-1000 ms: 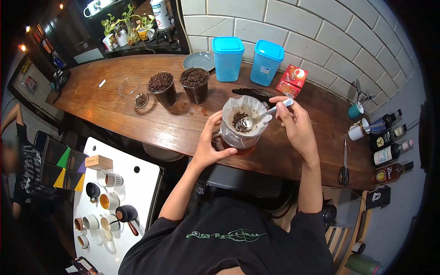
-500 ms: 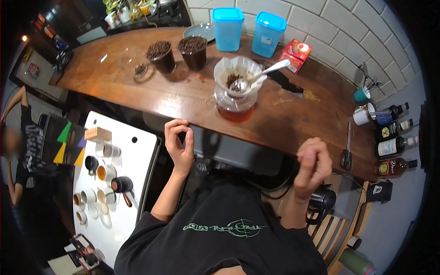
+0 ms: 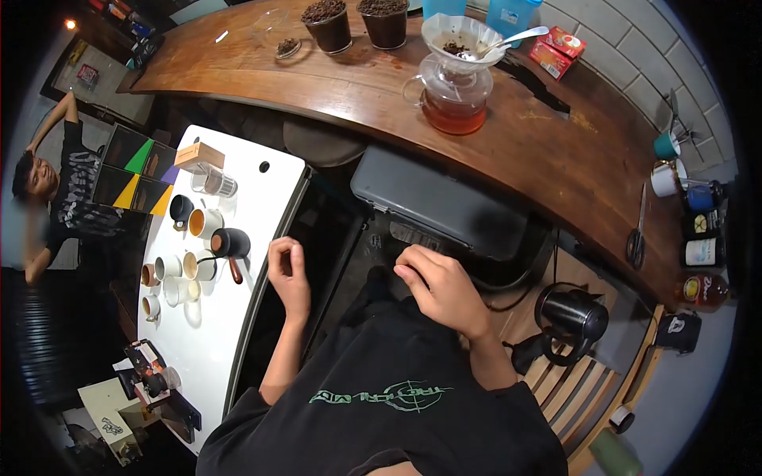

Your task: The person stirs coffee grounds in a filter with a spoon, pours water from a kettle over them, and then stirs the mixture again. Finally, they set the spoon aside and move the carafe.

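Note:
My left hand (image 3: 289, 278) hovers beside the right edge of the white table, its fingers loosely bent and the thumb apart from them. Nothing shows in it. My right hand (image 3: 444, 292) is in front of my shirt, back upward, with half-curled fingers pointing left and nothing visible in them. Ahead, on the wooden counter (image 3: 548, 178), stands a glass coffee server (image 3: 454, 107) with reddish-brown liquid. A dripper with a paper filter (image 3: 444, 33) sits on top, holding dark grounds and a spoon (image 3: 516, 37). Neither hand touches these.
Two cups of coffee beans (image 3: 327, 30), a red box (image 3: 557, 51) and scissors (image 3: 636, 238) rest on the counter. Several cups (image 3: 205, 222) and a dark pot (image 3: 231, 241) occupy the white table (image 3: 262, 186). A kettle (image 3: 573, 317) stands lower right. Another person (image 3: 71, 186) is at left.
My right hand has moved left, closer to my left hand, and its fingers have loosened. The view has tilted down, so the counter sits higher and more white table shows.

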`<state>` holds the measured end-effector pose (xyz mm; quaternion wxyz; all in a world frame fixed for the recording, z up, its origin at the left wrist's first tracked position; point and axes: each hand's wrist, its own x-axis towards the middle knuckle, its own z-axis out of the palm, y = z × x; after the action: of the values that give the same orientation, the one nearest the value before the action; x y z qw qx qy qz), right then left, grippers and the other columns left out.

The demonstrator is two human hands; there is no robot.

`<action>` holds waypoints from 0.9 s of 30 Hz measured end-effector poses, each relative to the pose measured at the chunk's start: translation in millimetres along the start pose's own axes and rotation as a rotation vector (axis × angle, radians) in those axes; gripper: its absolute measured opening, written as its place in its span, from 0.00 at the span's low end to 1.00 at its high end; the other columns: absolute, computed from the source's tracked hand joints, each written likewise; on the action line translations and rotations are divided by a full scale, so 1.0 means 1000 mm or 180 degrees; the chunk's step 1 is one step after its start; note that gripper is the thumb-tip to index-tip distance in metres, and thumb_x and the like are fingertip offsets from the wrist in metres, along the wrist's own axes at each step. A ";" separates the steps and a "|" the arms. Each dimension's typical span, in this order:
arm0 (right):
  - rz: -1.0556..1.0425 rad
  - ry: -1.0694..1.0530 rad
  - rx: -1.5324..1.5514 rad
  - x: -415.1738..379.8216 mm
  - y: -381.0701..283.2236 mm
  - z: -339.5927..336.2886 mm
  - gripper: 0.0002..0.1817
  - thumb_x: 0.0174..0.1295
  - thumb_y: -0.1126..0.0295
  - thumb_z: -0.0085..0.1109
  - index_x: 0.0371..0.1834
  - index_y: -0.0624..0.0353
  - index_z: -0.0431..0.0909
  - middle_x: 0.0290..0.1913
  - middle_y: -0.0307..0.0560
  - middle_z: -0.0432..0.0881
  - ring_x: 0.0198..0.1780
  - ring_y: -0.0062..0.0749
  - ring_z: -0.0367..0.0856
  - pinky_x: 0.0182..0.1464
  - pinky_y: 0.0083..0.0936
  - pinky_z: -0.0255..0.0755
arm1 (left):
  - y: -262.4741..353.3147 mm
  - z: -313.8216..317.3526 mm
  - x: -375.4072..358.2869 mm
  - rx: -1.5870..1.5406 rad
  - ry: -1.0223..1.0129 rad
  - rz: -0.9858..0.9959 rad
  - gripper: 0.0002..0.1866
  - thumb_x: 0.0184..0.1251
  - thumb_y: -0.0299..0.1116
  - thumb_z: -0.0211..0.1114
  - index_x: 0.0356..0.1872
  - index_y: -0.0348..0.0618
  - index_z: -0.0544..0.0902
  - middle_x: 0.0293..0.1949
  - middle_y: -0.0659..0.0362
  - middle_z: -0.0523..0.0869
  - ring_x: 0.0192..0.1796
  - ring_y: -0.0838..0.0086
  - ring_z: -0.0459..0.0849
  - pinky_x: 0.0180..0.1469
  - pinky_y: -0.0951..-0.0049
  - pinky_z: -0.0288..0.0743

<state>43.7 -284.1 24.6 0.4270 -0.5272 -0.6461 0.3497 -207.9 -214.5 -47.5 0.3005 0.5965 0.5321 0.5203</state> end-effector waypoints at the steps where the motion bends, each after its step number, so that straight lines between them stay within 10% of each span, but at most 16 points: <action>1: 0.0078 -0.0081 0.0038 -0.004 0.001 0.010 0.08 0.71 0.70 0.55 0.37 0.64 0.75 0.33 0.52 0.78 0.34 0.51 0.80 0.39 0.38 0.73 | -0.011 -0.015 -0.002 0.0195 0.0075 -0.0072 0.04 0.76 0.27 0.58 0.39 0.38 0.75 0.40 0.62 0.74 0.42 0.82 0.73 0.47 0.81 0.68; 12: 0.0513 -0.0143 0.1254 0.025 0.029 0.203 0.09 0.72 0.70 0.56 0.49 0.64 0.74 0.38 0.52 0.81 0.37 0.37 0.81 0.42 0.30 0.75 | -0.134 -0.163 -0.008 0.0623 0.0939 -0.0530 0.13 0.79 0.37 0.59 0.49 0.41 0.67 0.37 0.64 0.65 0.36 0.80 0.64 0.39 0.78 0.61; 19: 0.0850 -0.0401 0.0742 0.074 0.019 0.358 0.29 0.73 0.49 0.56 0.54 0.71 0.73 0.38 0.59 0.83 0.37 0.41 0.85 0.40 0.33 0.77 | -0.169 -0.213 -0.015 -0.0211 -0.0531 -0.1974 0.21 0.84 0.46 0.46 0.37 0.42 0.79 0.27 0.67 0.72 0.29 0.85 0.67 0.32 0.81 0.61; 27: 0.1672 -0.0444 0.2105 0.092 0.020 0.409 0.22 0.74 0.54 0.55 0.46 0.67 0.73 0.28 0.44 0.83 0.25 0.24 0.82 0.26 0.23 0.75 | -0.168 -0.224 -0.010 -0.0815 -0.0831 -0.2002 0.20 0.85 0.45 0.44 0.41 0.41 0.78 0.29 0.65 0.77 0.30 0.83 0.71 0.33 0.81 0.63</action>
<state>-332.6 -190.3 -136.3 0.4248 -0.4835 -0.3703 0.6698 -471.0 -225.5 -141.5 0.5835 0.4227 0.5772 0.3843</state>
